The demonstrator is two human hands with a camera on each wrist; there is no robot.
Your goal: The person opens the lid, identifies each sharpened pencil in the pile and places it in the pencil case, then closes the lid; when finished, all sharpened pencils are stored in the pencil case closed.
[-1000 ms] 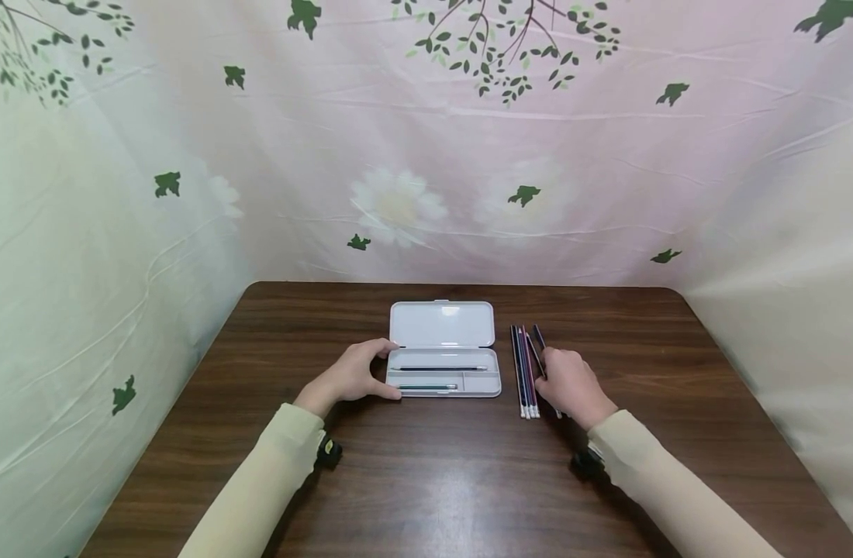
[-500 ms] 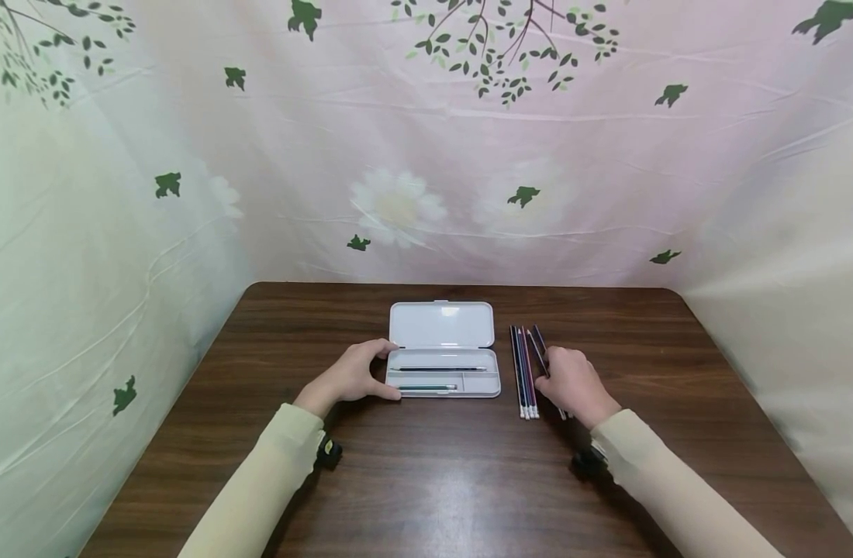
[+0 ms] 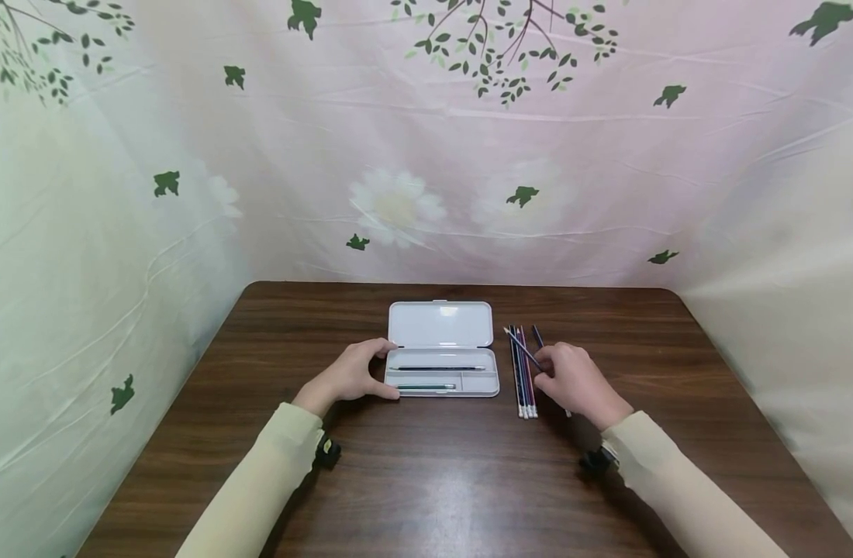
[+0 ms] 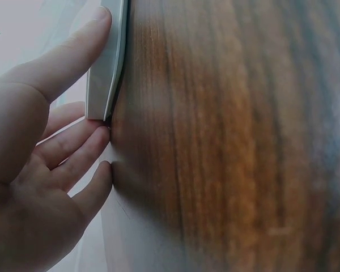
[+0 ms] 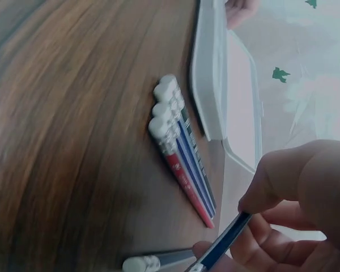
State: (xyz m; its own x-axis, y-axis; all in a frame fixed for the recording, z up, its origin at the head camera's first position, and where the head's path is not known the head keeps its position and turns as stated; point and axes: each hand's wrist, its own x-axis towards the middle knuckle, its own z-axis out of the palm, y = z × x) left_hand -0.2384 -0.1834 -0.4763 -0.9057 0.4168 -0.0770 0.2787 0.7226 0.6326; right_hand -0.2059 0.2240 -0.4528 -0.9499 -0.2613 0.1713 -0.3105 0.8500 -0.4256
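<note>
A white pencil case (image 3: 440, 325) lies with its lid raised. One dark pencil (image 3: 436, 369) is in its rear compartment and a greenish one (image 3: 426, 387) in the front. My left hand (image 3: 350, 373) holds the case's left end, thumb along the front wall (image 4: 105, 71) and fingers at the side and back. Between thumb and fingers my right hand (image 3: 576, 381) pinches a dark blue pencil (image 5: 229, 235), tilted over a row of several pencils (image 3: 523, 387) on the table. Another dark pencil (image 3: 537, 335) lies partly hidden beneath that hand.
The brown wooden table (image 3: 426, 473) carries everything. White erasers (image 5: 163, 107) of the row face the near edge, right of the case. A patterned cloth (image 3: 426, 155) hangs behind the table and along both sides.
My right hand has picked a pencil up from the table, and its far tip has swung left over the row. The left hand and the case stay in place.
</note>
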